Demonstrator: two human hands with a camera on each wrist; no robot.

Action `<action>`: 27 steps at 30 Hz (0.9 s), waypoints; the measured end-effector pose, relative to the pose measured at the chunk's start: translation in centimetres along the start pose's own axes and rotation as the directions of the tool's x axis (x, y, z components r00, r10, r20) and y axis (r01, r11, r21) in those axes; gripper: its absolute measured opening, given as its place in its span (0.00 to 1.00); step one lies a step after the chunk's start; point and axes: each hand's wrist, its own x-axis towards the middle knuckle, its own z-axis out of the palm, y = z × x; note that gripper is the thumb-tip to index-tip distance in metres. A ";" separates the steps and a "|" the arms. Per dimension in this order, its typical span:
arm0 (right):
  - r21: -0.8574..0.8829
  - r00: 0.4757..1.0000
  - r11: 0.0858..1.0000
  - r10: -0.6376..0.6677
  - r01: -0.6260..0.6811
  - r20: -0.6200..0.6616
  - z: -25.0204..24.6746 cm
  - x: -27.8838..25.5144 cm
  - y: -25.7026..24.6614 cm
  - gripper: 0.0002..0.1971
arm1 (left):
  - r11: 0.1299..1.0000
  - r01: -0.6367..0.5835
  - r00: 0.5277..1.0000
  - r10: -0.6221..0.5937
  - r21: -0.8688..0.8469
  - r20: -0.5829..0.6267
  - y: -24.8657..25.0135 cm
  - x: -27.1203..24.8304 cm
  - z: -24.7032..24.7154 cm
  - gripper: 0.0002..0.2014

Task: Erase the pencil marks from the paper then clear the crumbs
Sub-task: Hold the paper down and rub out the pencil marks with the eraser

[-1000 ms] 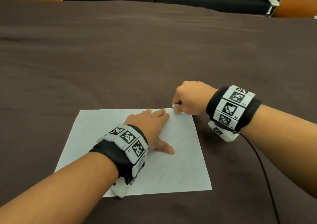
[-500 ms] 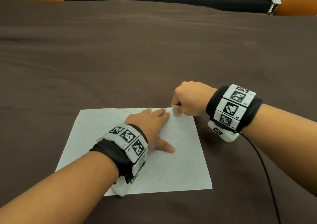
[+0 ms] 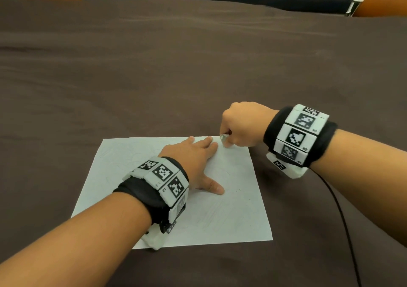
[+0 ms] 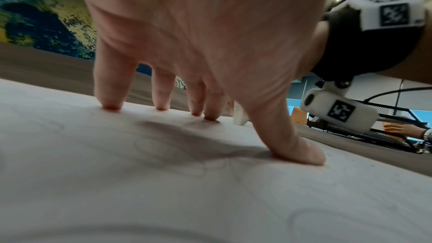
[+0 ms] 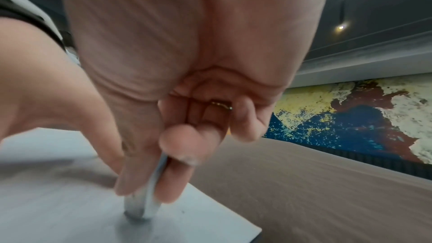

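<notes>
Left hand (image 3: 193,161) flat, fingers (image 4: 110,90) spread, pinning paper (image 3: 231,216) on brown surface (image 3: 198,77). Beyond, right hand (image 3: 242,126) pinches eraser (image 3: 224,138) onto far corner. Risk: hard strokes at unpinned edge could crease or tear it.

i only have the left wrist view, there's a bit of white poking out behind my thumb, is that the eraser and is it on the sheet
Observer: Yes. The right hand pinches the eraser between thumb and fingers, its tip pressed on the paper.
Operator: whereabouts on the sheet
Observer: In the head view the eraser is at the far right corner, just beyond the left hand.
Operator: any crumbs yet
Observer: A few tiny dark specks lie right of the left thumb; too small to tell crumbs from marks.
Operator: marks left elsewhere?
Observer: Faint pencil lines show on the far left part of the paper.
</notes>
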 end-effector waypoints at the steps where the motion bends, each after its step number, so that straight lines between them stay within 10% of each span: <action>1: 0.009 0.999 1.000 -0.025 0.025 0.024 0.3 -0.4 0.0 0.10 | 1.000 -0.002 1.000 0.002 0.002 0.000 0.0 0.0 0.0 0.56; 27: 0.067 0.995 0.994 0.092 -0.089 -0.045 -1.0 0.6 0.0 0.09 | 1.000 0.006 1.000 -0.006 0.005 0.015 0.1 0.0 -0.1 0.56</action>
